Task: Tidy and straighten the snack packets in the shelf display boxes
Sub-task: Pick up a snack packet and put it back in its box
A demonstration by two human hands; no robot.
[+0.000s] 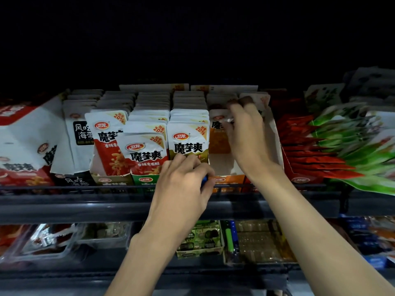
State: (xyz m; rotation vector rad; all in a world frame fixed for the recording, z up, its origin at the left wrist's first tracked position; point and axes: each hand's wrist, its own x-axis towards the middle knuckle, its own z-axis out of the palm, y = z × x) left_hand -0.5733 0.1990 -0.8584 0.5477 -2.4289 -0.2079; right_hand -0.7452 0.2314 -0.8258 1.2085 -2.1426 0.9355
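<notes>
Inside the orange display box [226, 180], toward its back, the right hand [250, 142] pinches an upright orange packet [219, 141], thumb on its front and fingers curled over the top. Just left of that box's front, the left hand [183, 184] is curled round a small blue object [204, 180], fingertips against an olive-green packet [188, 142].

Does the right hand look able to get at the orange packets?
Likely yes: the right hand is inside the orange box, whose front half is bare, fingers curled over the front orange packet.
</notes>
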